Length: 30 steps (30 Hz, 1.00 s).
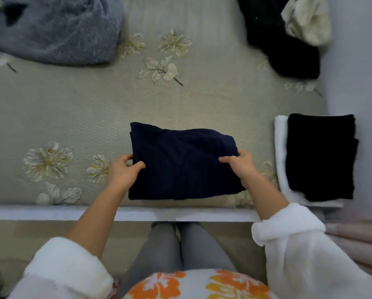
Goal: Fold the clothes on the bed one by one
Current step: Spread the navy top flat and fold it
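While bent over floral bedsheet, pinching folded navy garment, perhaps knitted, by opposite sides with left hand and right hand.

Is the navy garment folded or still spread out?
Folded: the navy garment forms a compact rectangle, left hand and right hand pinching its side edges.

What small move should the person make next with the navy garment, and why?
Probably lift the navy garment across to the right and lay it on the black folded piece. It already looks folded into a compact rectangle, the left hand and right hand each pinch a side edge, and that piece tops a white folded piece beside it.
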### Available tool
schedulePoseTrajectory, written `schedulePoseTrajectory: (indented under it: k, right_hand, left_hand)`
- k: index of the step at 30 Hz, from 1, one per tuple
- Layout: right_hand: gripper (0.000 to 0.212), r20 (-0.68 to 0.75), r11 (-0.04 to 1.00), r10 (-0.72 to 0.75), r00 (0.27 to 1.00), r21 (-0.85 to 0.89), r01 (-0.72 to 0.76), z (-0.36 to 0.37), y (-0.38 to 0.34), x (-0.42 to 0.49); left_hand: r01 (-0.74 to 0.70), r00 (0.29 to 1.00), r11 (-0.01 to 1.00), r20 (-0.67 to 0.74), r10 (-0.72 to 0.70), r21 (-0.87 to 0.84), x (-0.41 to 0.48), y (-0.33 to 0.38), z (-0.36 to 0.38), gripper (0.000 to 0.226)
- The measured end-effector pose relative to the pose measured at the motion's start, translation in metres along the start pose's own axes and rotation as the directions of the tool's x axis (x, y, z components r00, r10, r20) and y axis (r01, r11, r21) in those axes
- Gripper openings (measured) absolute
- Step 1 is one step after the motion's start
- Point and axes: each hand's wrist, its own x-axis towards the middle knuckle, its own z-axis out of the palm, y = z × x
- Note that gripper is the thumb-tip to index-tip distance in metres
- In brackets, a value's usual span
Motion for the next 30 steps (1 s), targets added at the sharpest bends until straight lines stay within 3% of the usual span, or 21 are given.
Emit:
schedulePoseTrajectory:
  k: [6, 16, 20, 26, 30]
  right_hand:
    - [0.027, -0.146, 0.978, 0.061, 0.987, 0.208, -0.030, -0.060, 0.035, -0.065]
    - [0.016, -0.346, 0.862, 0.211, 0.914, 0.507, -0.007, -0.154, 0.075, -0.100]
    - [0.031, -0.376, 0.823, 0.257, 0.891, 0.568, 0.002, -0.199, 0.087, -0.092]
    - [0.043, -0.472, 0.792, 0.262, 0.842, 0.604, 0.092, -0.260, 0.091, -0.059]
    - [0.043, -0.455, 0.696, 0.325, 0.829, 0.708, 0.116, -0.285, 0.093, -0.030]
  left_hand:
    - [-0.038, 0.975, 0.992, 0.220, 0.012, 0.118, -0.024, 0.031, 0.036, 0.043]
    - [-0.426, 0.813, 0.855, 0.539, 0.219, 0.295, -0.046, 0.132, 0.162, 0.041]
    - [-0.582, 0.712, 0.753, 0.640, 0.290, 0.307, -0.055, 0.167, 0.234, 0.041]
    - [-0.789, 0.542, 0.517, 0.771, 0.335, 0.330, -0.069, 0.228, 0.348, 0.043]
    - [-0.866, 0.466, 0.387, 0.794, 0.392, 0.317, -0.076, 0.270, 0.420, 0.042]
